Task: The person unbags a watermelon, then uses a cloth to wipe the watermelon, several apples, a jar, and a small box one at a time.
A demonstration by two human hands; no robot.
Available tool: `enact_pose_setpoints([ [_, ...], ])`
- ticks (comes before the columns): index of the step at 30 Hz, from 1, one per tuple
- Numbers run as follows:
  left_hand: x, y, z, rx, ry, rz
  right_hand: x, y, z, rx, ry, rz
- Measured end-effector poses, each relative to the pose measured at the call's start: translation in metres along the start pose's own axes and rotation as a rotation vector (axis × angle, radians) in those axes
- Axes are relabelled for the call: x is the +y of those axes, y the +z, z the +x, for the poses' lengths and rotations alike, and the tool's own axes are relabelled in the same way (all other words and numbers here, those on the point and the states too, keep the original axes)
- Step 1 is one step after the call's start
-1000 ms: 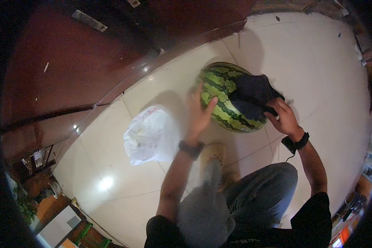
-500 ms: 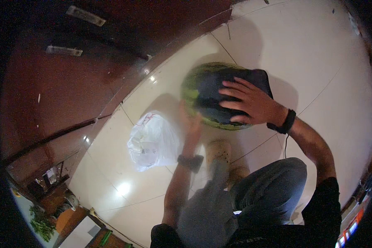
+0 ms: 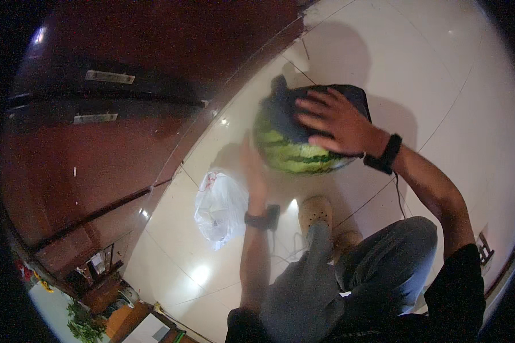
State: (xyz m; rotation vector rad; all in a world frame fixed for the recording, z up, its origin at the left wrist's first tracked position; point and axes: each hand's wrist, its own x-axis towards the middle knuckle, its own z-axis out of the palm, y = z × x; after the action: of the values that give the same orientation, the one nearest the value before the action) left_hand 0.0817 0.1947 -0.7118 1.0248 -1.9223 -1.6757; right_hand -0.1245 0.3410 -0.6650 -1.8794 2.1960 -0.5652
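Observation:
A large striped watermelon [image 3: 303, 160] lies on the tiled floor, slightly blurred, with a dark cloth [image 3: 346, 98] draped over its top and right side. My right hand [image 3: 335, 126] lies spread on the cloth, fingers apart and pointing left. My left hand [image 3: 253, 168] is smeared by motion at the melon's lower left, so its fingers and any contact are unclear. A white plastic bag [image 3: 214, 208] sits just left of my left wrist.
A glossy dark red panelled surface [image 3: 91, 160] runs along the left. The pale tiled floor [image 3: 423, 68] extends to the right. My clog [image 3: 316, 211] and bent knee are below the melon. At the lower left are green leaves [image 3: 83, 317] and assorted items.
My right hand has moved up and left from the cloth's right edge onto the melon's top. The cloth has shifted up and left, baring the melon's lower part. The view has also shifted.

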Motion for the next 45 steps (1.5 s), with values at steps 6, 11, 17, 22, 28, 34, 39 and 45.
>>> enact_pose_setpoints([
  [6,-0.004,0.009,0.009,-0.116,0.070,-0.184,-0.038,0.002,-0.036,-0.161,-0.284,-0.047],
  [11,0.002,0.025,-0.002,0.059,0.280,0.034,-0.009,-0.003,-0.022,-0.049,-0.138,0.039],
  [17,-0.004,0.046,-0.038,0.321,0.265,0.411,0.045,-0.013,0.019,-0.234,0.376,0.647],
  [22,-0.036,0.056,-0.072,0.474,0.132,0.296,0.107,0.028,-0.020,-0.261,0.562,1.116],
  [28,-0.061,0.024,-0.106,0.230,0.361,0.498,0.058,0.013,-0.056,-0.293,0.610,1.008],
  [34,-0.074,0.014,-0.121,0.199,0.103,0.044,0.043,0.040,-0.121,-0.063,0.312,0.982],
  [39,-0.063,0.019,-0.126,0.168,0.081,0.032,0.040,0.041,-0.149,-0.017,0.410,1.046],
  [45,-0.073,0.008,-0.115,0.146,0.043,0.222,0.036,0.053,-0.173,0.033,0.644,1.234],
])
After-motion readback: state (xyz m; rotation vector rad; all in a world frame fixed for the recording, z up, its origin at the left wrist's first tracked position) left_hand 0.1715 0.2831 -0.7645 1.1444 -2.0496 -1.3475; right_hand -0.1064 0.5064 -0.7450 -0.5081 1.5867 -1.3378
